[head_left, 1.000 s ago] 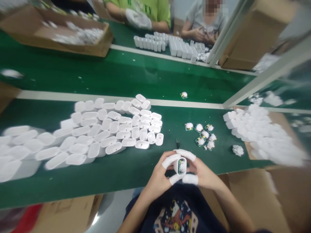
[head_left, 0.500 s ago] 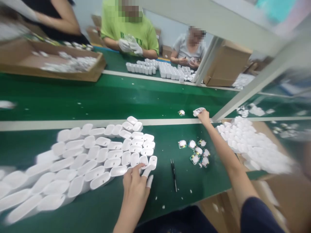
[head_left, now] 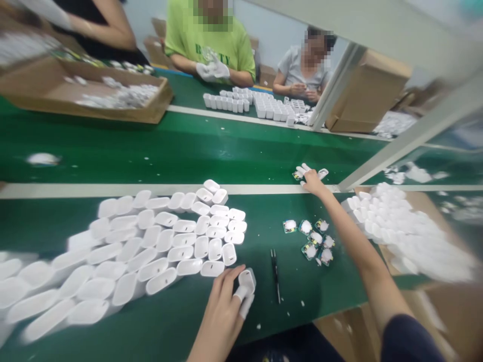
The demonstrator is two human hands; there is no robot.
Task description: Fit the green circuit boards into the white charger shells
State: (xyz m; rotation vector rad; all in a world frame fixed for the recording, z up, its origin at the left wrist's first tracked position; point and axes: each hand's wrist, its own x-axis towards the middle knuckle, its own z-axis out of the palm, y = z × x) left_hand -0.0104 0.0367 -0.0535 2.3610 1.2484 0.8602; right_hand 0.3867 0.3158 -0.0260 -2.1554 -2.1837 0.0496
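Observation:
My left hand (head_left: 226, 299), with white covers on some fingertips, grips a white plastic housing (head_left: 247, 281) just in front of the rows of similar open-topped housings (head_left: 184, 240). Over the green conveyor belt, my right hand (head_left: 311, 180) has its covered fingers apart around a small circuit board (head_left: 296, 176). Beside that hand, on its right, is another white housing (head_left: 323, 174). Black tweezers (head_left: 275, 276) lie on the green table between my arms. Several circuit boards with white tops (head_left: 315, 238) are grouped right of the tweezers.
A heap of white housings (head_left: 407, 226) fills a cardboard tray at the right. A slanted metal post (head_left: 370, 163) stands near my right hand. Co-workers sit across the belt (head_left: 181, 151), one in a green shirt (head_left: 211, 45). A shallow carton (head_left: 124, 113) holds white parts.
My left hand has drawn a housing away from the rows, toward me. My right hand has let go of a housing on the belt and shifted to the circuit board.

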